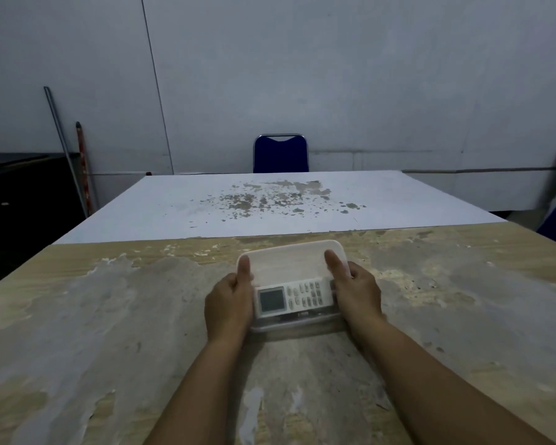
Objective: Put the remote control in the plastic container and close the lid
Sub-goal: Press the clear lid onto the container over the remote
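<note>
Both hands, left hand (230,301) and right hand (355,289), grasp the lid (289,261), tilting it over the remote control (294,297) inside the plastic container (289,326) to close it

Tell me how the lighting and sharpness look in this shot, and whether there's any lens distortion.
Head view: dim, flat, bluish light with no glare; soft shadow under the container; the remote buttons show but their labels are too soft to read; wide-angle stretch at the edges, with the wall pipe leaning and the right edge smeared.
</note>
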